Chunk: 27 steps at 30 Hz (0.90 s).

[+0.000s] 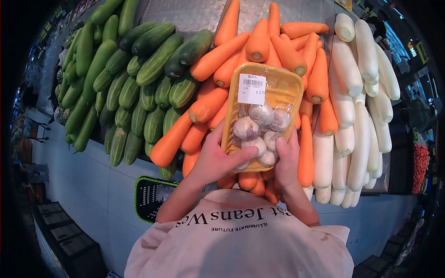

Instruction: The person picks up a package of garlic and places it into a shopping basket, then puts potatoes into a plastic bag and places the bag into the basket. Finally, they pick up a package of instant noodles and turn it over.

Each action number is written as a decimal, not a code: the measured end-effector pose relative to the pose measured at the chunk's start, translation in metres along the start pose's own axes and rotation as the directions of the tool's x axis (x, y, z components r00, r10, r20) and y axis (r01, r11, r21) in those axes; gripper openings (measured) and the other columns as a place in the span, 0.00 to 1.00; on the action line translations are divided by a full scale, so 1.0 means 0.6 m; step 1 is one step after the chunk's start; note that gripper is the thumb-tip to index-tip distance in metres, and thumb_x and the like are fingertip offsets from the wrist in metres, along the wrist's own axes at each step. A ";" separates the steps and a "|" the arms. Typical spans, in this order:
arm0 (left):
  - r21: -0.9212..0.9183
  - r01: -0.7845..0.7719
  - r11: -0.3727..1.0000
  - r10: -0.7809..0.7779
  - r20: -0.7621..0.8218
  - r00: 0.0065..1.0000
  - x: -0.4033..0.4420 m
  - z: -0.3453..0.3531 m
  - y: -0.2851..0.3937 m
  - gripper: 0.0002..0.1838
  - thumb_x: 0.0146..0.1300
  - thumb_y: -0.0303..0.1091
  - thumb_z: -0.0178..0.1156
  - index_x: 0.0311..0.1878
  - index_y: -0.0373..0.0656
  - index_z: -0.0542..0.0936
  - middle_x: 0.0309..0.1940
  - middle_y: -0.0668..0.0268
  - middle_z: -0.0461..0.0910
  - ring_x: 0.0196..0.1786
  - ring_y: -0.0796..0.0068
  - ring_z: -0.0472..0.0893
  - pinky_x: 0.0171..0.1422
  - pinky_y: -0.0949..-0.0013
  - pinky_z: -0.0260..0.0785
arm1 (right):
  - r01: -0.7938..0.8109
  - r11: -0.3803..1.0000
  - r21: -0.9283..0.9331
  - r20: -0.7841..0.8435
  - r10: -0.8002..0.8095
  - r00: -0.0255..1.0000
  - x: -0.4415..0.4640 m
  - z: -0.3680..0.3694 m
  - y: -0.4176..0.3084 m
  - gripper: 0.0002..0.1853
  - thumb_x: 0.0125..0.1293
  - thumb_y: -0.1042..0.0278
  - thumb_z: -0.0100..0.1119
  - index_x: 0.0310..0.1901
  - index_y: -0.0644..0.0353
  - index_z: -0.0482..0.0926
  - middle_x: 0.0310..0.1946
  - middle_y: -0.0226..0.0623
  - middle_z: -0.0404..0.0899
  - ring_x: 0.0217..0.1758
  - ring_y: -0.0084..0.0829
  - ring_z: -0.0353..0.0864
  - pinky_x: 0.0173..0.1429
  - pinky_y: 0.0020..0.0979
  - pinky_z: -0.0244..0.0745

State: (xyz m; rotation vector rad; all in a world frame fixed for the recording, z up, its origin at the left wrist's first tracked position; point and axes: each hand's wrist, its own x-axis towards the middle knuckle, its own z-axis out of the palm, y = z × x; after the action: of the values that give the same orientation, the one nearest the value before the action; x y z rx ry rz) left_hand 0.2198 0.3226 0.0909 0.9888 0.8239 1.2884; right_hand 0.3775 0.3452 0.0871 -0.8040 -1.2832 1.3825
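Note:
Between my two hands is a yellow tray of garlic (pixel 296 88), wrapped in clear film, held tilted over the carrots. Several garlic bulbs (pixel 247 128) lie in its lower part, and a white price label (pixel 251 89) sticks to the film near the top left. My left hand (pixel 222 155) grips the lower left side, thumb across the film. On the lower right side, my right hand (pixel 287 155) is closed around the edge, thumb on top. The far fingers of both hands are hidden under the tray.
Carrots (pixel 206 105) are heaped under and around the tray. Cucumbers (pixel 153 123) and long green gourds (pixel 85 51) are piled to the left, white radishes (pixel 359 139) to the right. A black basket with a green rim (pixel 150 197) is low at the left, near my body.

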 end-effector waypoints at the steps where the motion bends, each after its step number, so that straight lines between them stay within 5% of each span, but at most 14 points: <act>1: 0.014 0.002 1.000 -0.002 0.002 1.000 0.000 -0.001 -0.001 0.32 0.51 0.30 0.67 0.58 0.36 0.64 0.49 0.64 0.73 0.51 0.76 0.73 0.56 0.70 0.67 | 0.005 1.000 -0.006 -0.003 -0.005 1.000 0.000 0.000 0.001 0.25 0.65 0.61 0.45 0.59 0.67 0.56 0.53 0.41 0.65 0.55 0.28 0.66 0.59 0.31 0.63; 9: 0.049 -0.016 0.999 0.015 0.005 1.000 -0.002 -0.003 -0.003 0.33 0.49 0.30 0.68 0.58 0.35 0.64 0.49 0.63 0.73 0.51 0.76 0.73 0.56 0.70 0.67 | -0.050 0.994 -0.098 -0.030 0.048 0.998 -0.003 -0.004 0.008 0.33 0.61 0.55 0.47 0.63 0.67 0.53 0.57 0.44 0.63 0.59 0.34 0.65 0.63 0.33 0.58; 15: -0.045 -0.022 0.999 0.021 -0.012 1.000 -0.002 0.000 -0.009 0.30 0.52 0.30 0.65 0.57 0.36 0.64 0.49 0.63 0.72 0.51 0.75 0.73 0.56 0.70 0.67 | 0.007 0.999 -0.044 -0.001 -0.007 1.000 -0.003 -0.011 0.015 0.25 0.67 0.57 0.39 0.58 0.68 0.58 0.51 0.43 0.67 0.54 0.29 0.67 0.59 0.31 0.62; 18: -0.095 -0.006 0.995 0.002 -0.044 0.999 0.001 0.001 -0.014 0.27 0.55 0.30 0.63 0.57 0.36 0.64 0.49 0.63 0.72 0.52 0.75 0.72 0.56 0.70 0.66 | -0.078 0.997 0.022 0.018 0.077 0.997 -0.004 -0.006 0.012 0.36 0.65 0.42 0.36 0.63 0.67 0.54 0.57 0.45 0.64 0.59 0.35 0.66 0.63 0.33 0.60; 27: -0.487 0.021 0.873 -0.115 -0.165 0.980 -0.017 0.011 -0.008 0.24 0.60 0.31 0.56 0.59 0.36 0.63 0.51 0.61 0.70 0.53 0.73 0.72 0.58 0.69 0.65 | -0.024 1.000 -0.011 0.136 0.025 0.990 -0.004 -0.019 0.015 0.31 0.59 0.65 0.51 0.61 0.71 0.56 0.55 0.44 0.66 0.58 0.32 0.66 0.62 0.31 0.59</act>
State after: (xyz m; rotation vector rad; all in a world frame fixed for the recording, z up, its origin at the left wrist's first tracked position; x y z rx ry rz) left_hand 0.2265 0.3115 0.0886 0.4361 0.6232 1.4487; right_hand 0.3866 0.3466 0.0760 -0.7440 -1.3902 1.4727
